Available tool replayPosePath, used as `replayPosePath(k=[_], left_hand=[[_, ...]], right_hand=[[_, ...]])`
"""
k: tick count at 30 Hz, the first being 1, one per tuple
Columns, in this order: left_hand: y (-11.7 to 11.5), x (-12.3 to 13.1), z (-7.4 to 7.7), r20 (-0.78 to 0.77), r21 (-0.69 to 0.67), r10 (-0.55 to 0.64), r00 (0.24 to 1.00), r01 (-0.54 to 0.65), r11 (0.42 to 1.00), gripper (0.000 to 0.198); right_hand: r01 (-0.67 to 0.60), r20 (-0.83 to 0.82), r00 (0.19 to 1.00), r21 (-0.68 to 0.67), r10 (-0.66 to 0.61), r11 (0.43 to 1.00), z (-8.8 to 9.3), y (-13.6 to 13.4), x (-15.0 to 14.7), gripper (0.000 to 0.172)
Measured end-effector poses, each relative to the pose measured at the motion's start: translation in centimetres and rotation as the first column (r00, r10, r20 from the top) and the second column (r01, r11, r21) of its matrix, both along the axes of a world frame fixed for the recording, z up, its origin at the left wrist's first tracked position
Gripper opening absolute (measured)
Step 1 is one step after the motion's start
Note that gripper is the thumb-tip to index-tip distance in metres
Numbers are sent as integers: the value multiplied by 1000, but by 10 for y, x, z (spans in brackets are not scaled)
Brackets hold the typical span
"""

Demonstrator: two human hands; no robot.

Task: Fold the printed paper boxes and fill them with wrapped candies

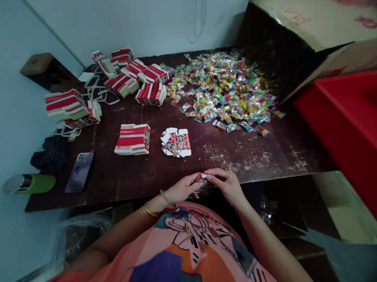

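Observation:
At the table's front edge, close to my body, a small red printed box (201, 179) is held between both hands. My left hand (185, 187) wraps its fingers and thumb round the left side of it. The fingers of my right hand (224, 183) pinch its upper right part, near a white flap. Just beyond lie several flat printed cartons (177, 143) in a loose pile. To their left is a stack of folded red and white cartons (133, 139). A large heap of clear-wrapped colourful candies (225, 90) spreads over the back of the table.
More bundled cartons (151, 93) stand at the back left by white cords (99, 88). A phone (79, 172), a green bottle (40, 184) and dark cloth (52, 152) lie at the left. A cardboard box (311, 21) and a red bin (346, 112) crowd the right side.

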State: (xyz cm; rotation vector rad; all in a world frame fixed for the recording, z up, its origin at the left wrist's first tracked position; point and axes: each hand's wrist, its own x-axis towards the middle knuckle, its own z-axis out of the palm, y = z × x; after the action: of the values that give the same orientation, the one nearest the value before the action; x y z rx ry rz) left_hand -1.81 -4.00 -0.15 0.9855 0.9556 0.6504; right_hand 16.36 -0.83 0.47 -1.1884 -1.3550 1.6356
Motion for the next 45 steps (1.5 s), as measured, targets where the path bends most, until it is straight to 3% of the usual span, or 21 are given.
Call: replayPosePath(k=[4, 9, 17, 20, 23, 25, 27, 29, 32, 35, 37, 39, 41, 43, 45], left_hand=[[0, -4, -3, -49, 35, -34, 998, 36, 999, 40], [-5, -8, -3, 39, -93, -58, 998, 61, 994, 40], [-2, -8, -3, -84, -12, -69, 994, 68, 998, 37], [-5, -11, -8, 16, -104, -32, 999, 34, 994, 40], [-12, -9, -11, 150, -220, 56, 987, -22, 975, 44], [-14, -4, -11, 191, -259, 107, 976, -55, 964, 47], [-14, 2, -9, 219, -279, 120, 968, -56, 959, 50], [-10, 5, -5, 224, -268, 72, 972, -9, 963, 50], [1, -3, -2, 131, -180, 7, 991, 17, 983, 51], [10, -22, -6, 31, -136, 122, 992, -117, 984, 48], [14, -35, -11, 6, -165, 243, 970, -239, 957, 44], [15, -43, -15, -3, -197, 343, 939, -337, 921, 42], [14, -46, -16, 5, -219, 397, 918, -386, 896, 42], [11, -46, -14, 11, -236, 415, 910, -401, 885, 44], [6, -48, -12, -4, -250, 416, 910, -403, 880, 45]], right_hand=[[-15, 17, 1000, 39, 15, 999, -3, 2, 2, 18], [-47, 125, 992, 217, 19, 975, -3, -9, 1, 18], [4, 93, 996, 64, -10, 998, -10, -7, 2, 18], [-33, 134, 991, 196, 7, 980, -13, -13, 1, 18], [-55, 194, 981, 388, -23, 920, -15, -24, -4, 22], [-40, 202, 978, 430, -53, 902, -16, -27, -10, 23], [-16, 186, 981, 379, -59, 925, -14, -24, -11, 21], [-6, 165, 986, 274, -41, 962, -6, -18, 4, 20], [29, 238, 969, 157, -67, 987, 12, -7, 68, 25], [99, 479, 864, 135, -153, 986, 26, 2, 148, 28], [56, 571, 801, 234, -183, 971, 26, 8, 169, 28], [-50, 579, 797, 348, -173, 936, 19, 18, 146, 28], [-210, 533, 845, 420, -52, 883, 6, 32, 88, 28], [-359, 517, 854, 515, 52, 779, -11, 53, 18, 32], [-492, 591, 804, 602, 63, 629, -28, 76, -40, 57]])
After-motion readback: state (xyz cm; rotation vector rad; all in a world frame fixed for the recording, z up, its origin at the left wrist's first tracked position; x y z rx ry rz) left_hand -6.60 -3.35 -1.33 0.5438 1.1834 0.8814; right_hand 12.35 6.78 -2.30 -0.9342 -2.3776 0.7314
